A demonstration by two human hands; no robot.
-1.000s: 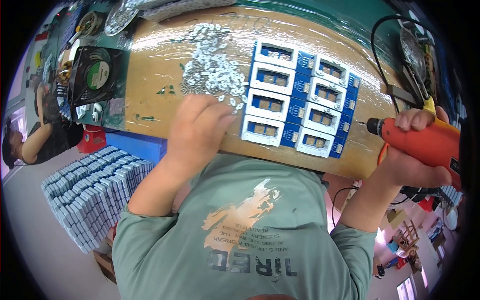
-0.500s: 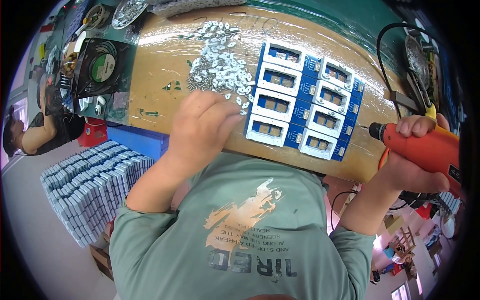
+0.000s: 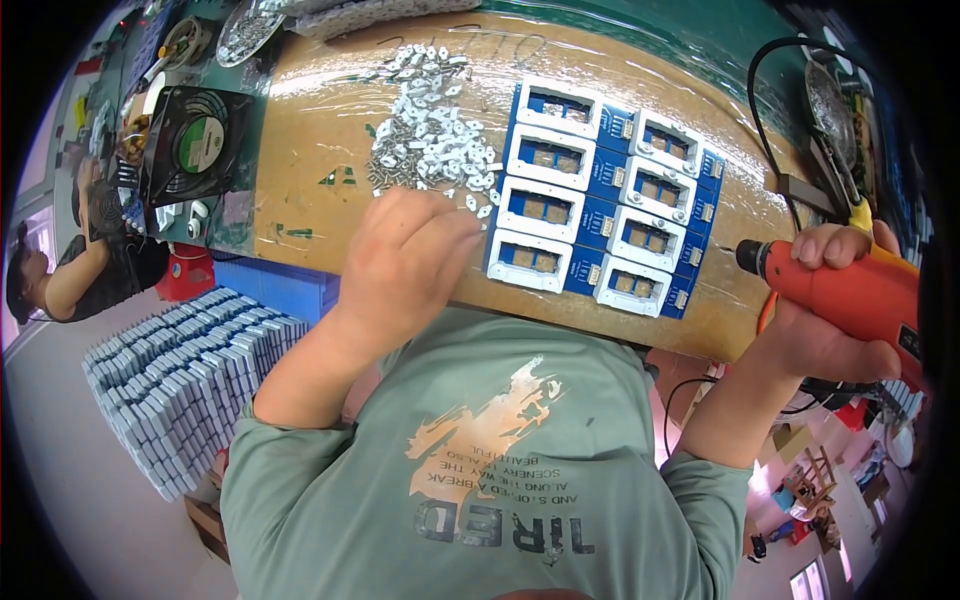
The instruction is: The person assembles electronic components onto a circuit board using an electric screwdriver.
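Note:
My left hand (image 3: 400,270) hovers at the near edge of a heap of small white plastic pieces (image 3: 445,145). Its fingertips are pinched together, and whatever lies between them is hidden. Loose screws (image 3: 388,165) are mixed in on the heap's left side. An orange-red electric screwdriver (image 3: 850,295) is gripped in my right hand (image 3: 825,345), its black tip pointing left toward the boards. Between the hands, blue circuit boards (image 3: 592,217) lie in two columns, each carrying a white rectangular frame (image 3: 530,229). Small screws or pieces sit on some right-column frames.
A black fan (image 3: 195,145) stands at the left of the wooden table (image 3: 300,190). Stacked grey-white parts (image 3: 190,390) fill the space below it. A metal dish (image 3: 250,35) holds small parts. A black cable (image 3: 757,110) loops at the right. Another person (image 3: 75,260) sits far left.
My left hand has shifted only slightly, its fingertips a little nearer the loose white pieces. The right hand keeps the electric screwdriver in almost the same place.

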